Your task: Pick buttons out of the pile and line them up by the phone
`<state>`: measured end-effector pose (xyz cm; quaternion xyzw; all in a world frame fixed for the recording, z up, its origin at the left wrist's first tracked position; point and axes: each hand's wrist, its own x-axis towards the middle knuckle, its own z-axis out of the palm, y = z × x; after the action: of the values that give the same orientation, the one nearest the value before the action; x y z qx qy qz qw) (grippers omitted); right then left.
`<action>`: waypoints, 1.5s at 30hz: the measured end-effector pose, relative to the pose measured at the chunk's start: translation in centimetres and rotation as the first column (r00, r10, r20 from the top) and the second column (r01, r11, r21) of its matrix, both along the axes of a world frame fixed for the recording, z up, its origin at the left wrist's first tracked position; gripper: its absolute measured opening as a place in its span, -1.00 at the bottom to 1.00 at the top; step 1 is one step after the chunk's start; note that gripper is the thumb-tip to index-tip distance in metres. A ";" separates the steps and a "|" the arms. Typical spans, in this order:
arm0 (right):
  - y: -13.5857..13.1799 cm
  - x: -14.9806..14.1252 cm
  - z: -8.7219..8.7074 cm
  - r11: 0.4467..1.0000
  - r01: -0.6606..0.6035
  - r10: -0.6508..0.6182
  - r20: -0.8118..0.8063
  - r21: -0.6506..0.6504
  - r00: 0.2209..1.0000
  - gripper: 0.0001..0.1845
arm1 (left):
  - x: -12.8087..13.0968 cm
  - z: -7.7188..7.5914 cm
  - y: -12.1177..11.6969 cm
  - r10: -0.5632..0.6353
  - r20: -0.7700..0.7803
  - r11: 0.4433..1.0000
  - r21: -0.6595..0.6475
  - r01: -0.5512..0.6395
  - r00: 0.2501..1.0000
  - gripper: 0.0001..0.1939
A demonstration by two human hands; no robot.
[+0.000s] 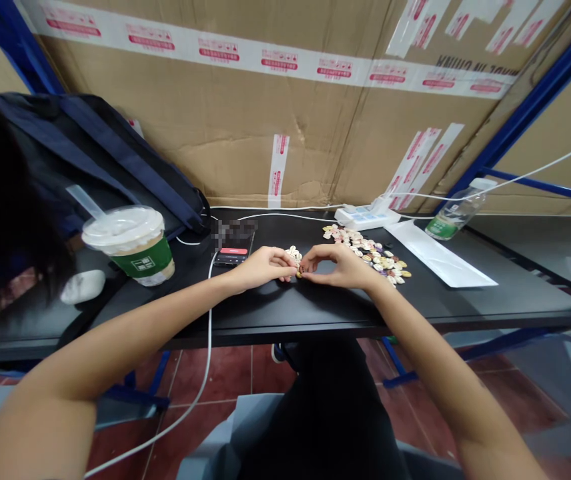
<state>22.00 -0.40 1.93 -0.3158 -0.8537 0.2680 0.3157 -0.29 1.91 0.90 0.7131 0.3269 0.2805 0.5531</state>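
Note:
Over the black table, my left hand (265, 268) and my right hand (339, 265) meet at the fingertips. Thumb and index finger of the right are pinched on a small yellow-brown piece (299, 274). The left fingers are closed right beside it; what they hold, if anything, is hidden. Just behind the fingertips lies a little cluster of cream pieces (294, 253), partly covered by my hands. A larger loose spread of small oval pieces (365, 250) in cream, yellow, pink and dark purple lies behind and right of my right hand. Their exact kind is too small to tell.
A phone (233, 256) with a white cable lies left of my hands. Farther left stand a lidded cup (138, 250) with a straw, a white mouse-like object (83, 287) and a backpack (115, 147). Rightward are a power strip (365, 218), white packet (440, 257) and bottle (458, 212).

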 end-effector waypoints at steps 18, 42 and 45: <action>-0.3 -0.2 -0.4 0.998 -0.007 0.010 -0.039 0.066 0.999 -0.71 | 0.1 -0.2 -0.2 0.000 0.056 1.000 -0.010 0.001 0.998 -0.81; -0.1 0.0 -0.7 0.983 -0.051 0.013 0.209 0.178 0.978 -0.87 | -0.6 -0.1 -0.3 0.055 -0.348 0.866 0.483 0.129 0.936 -0.88; -0.1 0.1 -0.7 0.983 -0.089 0.058 0.192 0.157 0.980 -0.88 | -0.6 -0.2 -0.3 0.014 -0.276 0.899 0.424 0.109 0.961 -0.89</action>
<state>22.07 -0.52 1.23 -0.2803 -0.9099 0.1771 0.2492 -0.84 1.62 0.72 0.8581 0.3108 0.2321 0.3363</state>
